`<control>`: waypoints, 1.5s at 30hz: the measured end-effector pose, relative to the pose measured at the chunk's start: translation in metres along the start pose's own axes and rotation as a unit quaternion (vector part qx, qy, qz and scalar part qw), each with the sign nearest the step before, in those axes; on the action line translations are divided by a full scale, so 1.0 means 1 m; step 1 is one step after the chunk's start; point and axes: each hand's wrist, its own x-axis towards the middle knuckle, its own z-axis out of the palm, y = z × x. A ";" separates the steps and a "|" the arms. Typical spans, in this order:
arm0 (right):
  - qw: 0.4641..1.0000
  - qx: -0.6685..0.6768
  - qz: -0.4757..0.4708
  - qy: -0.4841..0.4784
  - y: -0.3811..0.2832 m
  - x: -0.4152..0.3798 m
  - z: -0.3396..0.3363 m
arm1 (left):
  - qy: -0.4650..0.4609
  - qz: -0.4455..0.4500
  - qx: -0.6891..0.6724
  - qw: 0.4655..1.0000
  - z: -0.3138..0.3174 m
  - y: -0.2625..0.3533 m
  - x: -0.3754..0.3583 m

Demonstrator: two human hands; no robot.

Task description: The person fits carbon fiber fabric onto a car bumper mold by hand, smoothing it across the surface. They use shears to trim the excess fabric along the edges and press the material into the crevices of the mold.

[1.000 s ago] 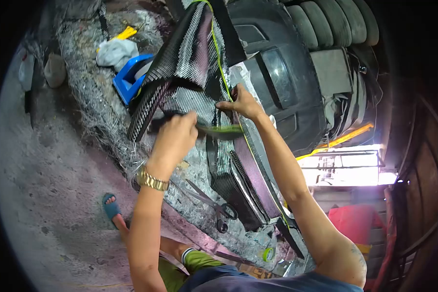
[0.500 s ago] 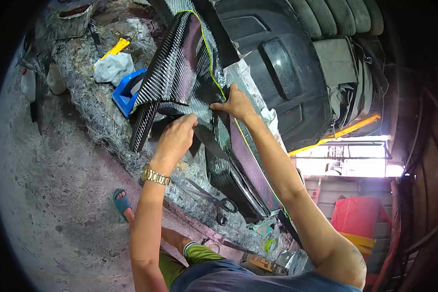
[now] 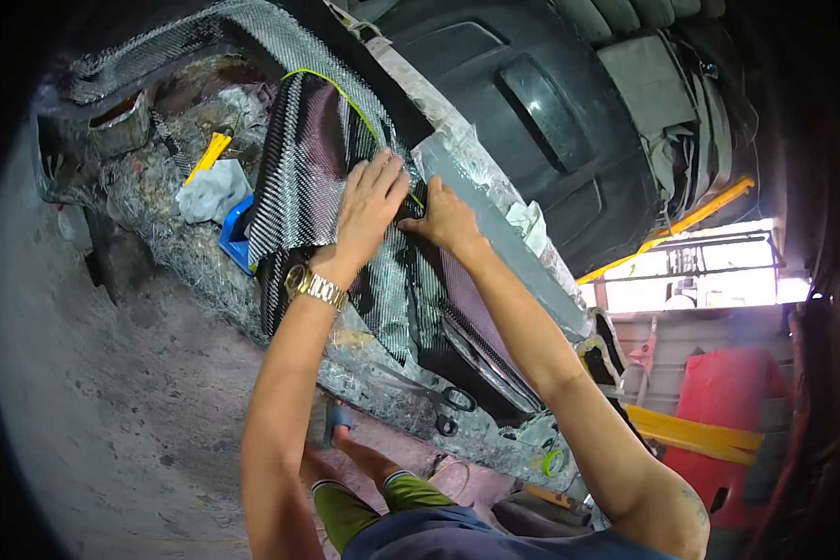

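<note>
A sheet of carbon fibre cloth [image 3: 285, 191] with a yellow-green edge line drapes over a large mould. My left hand [image 3: 369, 205], wearing a metal-band wristwatch [image 3: 319, 285], lies flat on the cloth, fingers stretched toward the edge line. Just right of it, my right hand [image 3: 448, 219] grips the cloth near that line, thumb pointing left and fingers curled. Its fingertips are partly hidden. More woven cloth [image 3: 387, 299] runs below both hands, toward my body. Black-handled scissors [image 3: 453, 401] lie on the mould's near edge.
Left of the cloth are a blue tool resembling a tape dispenser [image 3: 236, 233], crumpled white material [image 3: 213, 191] and a yellow-handled tool [image 3: 210, 154]. A green tape roll [image 3: 553, 462] lies near me. A big black moulded panel [image 3: 532, 121] stands at the right, beside a grey flange [image 3: 513, 233].
My left hand has moved up and right from the cloth's lower fold, opening flat on top. My right hand stays near the edge line. The view has shifted, showing more mould at upper left.
</note>
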 end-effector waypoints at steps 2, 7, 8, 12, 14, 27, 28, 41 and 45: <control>0.999 0.000 -0.024 0.026 -0.003 -0.006 0.001 | -0.091 -0.014 0.043 0.995 0.003 -0.004 0.007; 0.992 0.021 -0.092 0.078 0.001 -0.008 0.008 | -0.159 -0.012 0.117 0.980 0.006 -0.002 0.021; 0.993 0.029 -0.086 0.070 0.001 -0.007 0.009 | -0.170 -0.022 0.126 0.977 0.004 0.000 0.024; 0.993 0.048 -0.086 0.065 0.002 -0.004 0.011 | -0.159 -0.026 0.191 0.968 0.008 0.000 0.028; 0.993 0.049 -0.089 0.067 0.006 -0.004 0.014 | -0.140 -0.013 0.212 0.967 0.016 0.000 0.022; 0.992 0.058 -0.084 0.081 0.007 -0.004 0.016 | -0.198 -0.044 0.189 0.961 0.015 -0.004 0.022; 0.992 0.056 -0.083 0.082 0.006 -0.005 0.016 | -0.197 -0.045 0.187 0.961 0.015 -0.004 0.022; 0.995 0.049 -0.054 0.075 0.000 0.000 0.016 | -0.200 -0.058 0.147 0.967 0.021 -0.008 0.019; 0.994 0.048 -0.055 0.075 0.001 0.000 0.017 | -0.197 -0.063 0.154 0.966 0.023 -0.008 0.019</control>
